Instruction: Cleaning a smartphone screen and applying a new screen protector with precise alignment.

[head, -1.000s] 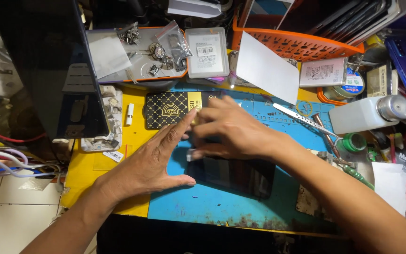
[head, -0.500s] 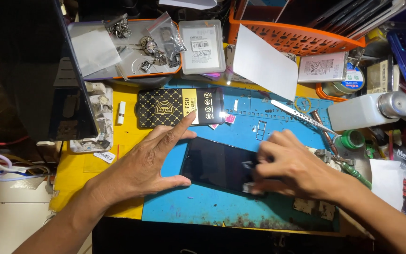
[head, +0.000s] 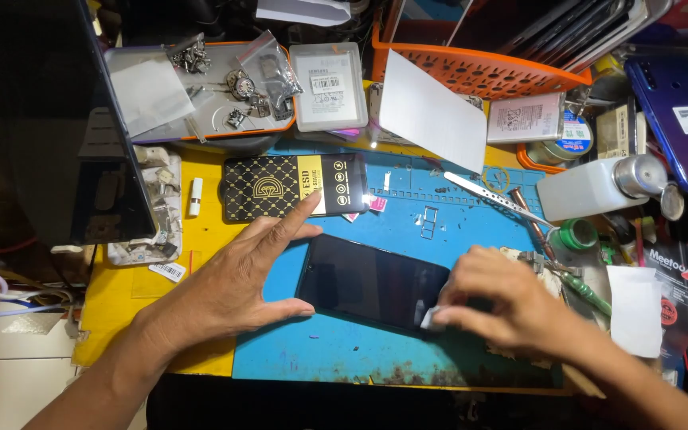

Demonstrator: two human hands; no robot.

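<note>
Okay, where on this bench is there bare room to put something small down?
Bare blue mat runs along the near edge, below the phone and between the left hand and right hand. A smaller bare patch lies above the phone, right of the black-and-gold packet. The back row and right side are crowded with trays, bottle and tools.

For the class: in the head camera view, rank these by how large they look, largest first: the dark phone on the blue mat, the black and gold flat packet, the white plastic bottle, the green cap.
1. Dark phone
2. Black and gold packet, close to the phone, so this order is unsure
3. White plastic bottle
4. Green cap
</note>
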